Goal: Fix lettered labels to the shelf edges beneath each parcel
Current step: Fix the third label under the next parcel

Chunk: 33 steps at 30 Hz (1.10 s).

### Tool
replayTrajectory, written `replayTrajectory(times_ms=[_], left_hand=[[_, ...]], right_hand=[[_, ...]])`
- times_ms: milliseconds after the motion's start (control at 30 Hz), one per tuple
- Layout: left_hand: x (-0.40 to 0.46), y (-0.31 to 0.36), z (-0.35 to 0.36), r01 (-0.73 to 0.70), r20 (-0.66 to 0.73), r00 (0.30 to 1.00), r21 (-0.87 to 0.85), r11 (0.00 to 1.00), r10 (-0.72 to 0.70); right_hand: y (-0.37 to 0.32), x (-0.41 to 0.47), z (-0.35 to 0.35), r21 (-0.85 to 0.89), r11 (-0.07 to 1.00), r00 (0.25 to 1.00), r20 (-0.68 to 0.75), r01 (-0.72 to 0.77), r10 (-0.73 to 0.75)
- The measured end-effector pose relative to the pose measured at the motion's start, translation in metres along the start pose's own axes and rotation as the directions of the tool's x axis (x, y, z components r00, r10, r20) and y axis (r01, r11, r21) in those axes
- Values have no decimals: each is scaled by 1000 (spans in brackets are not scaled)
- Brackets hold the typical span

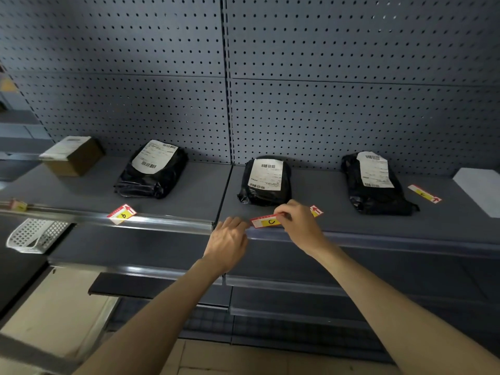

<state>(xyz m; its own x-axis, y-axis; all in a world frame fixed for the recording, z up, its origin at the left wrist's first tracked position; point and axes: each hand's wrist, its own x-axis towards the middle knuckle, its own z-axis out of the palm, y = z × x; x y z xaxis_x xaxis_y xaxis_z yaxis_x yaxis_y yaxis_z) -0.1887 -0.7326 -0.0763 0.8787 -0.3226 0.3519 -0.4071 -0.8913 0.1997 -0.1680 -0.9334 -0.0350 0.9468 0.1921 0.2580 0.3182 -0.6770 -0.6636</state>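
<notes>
A red, white and yellow label marked C (266,221) sits at the shelf's front edge (378,239), below the middle black parcel (266,182). My right hand (299,223) pinches the label's right end. My left hand (228,240) rests against the edge rail just left of the label, fingers curled with nothing visibly held. Another label (316,211) peeks out behind my right hand. A label marked B (122,213) lies tilted by the left black parcel (153,170). A further label (424,194) lies beside the right black parcel (374,184).
A brown cardboard box (73,155) stands at the shelf's far left, with a small label (18,205) at the edge below it. A white plastic basket (36,235) sits on a lower shelf at left. A pale sheet (480,190) lies at far right. Pegboard backs the shelves.
</notes>
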Motion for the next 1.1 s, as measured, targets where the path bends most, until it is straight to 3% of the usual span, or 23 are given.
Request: replayTrajectory(times_ms=[167,1100], left_hand=[[-7,-2,3,16,53,998,47,999,-19],[-14,-3,5,37,-13,999,22,999,-36]], right_hand=[[-1,0,4,-6,1000,1000,-3,-5,5],[-9,6,20,-78,996,999,14,31,-30]])
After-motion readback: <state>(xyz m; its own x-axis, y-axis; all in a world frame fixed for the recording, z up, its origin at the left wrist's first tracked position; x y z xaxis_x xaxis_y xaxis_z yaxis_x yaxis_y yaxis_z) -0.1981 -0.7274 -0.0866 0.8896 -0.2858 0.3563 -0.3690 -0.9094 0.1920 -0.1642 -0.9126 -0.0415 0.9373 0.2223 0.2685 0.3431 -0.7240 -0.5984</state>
